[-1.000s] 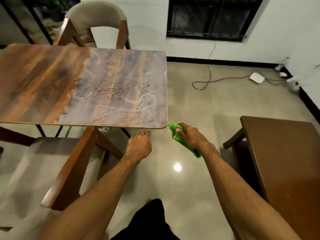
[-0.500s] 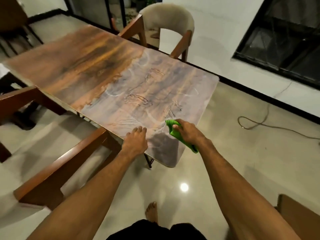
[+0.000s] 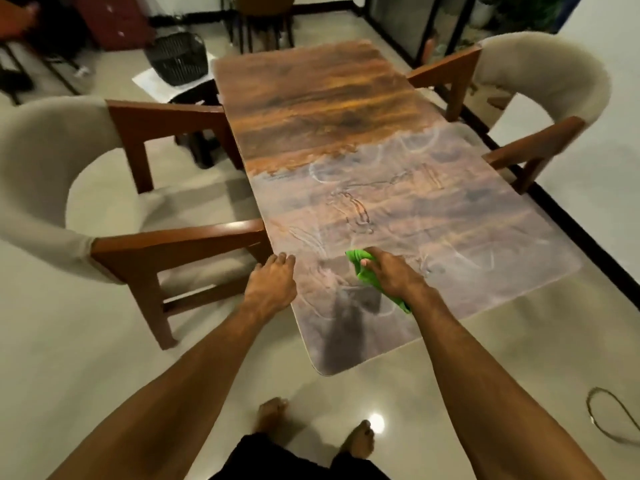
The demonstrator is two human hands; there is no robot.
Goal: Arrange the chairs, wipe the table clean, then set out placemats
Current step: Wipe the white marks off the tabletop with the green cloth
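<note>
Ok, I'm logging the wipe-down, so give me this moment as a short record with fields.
table: long wood-grain table; near half hazy with smears, far half plain brown
cloth: crumpled green cloth on the hazy half
right hand: grip round the cloth, on the tabletop
left hand: fingers at the table's left edge, holding nothing
chairs: cream padded wooden-armed chair on the left, another on the right
placemats: none in view
</note>
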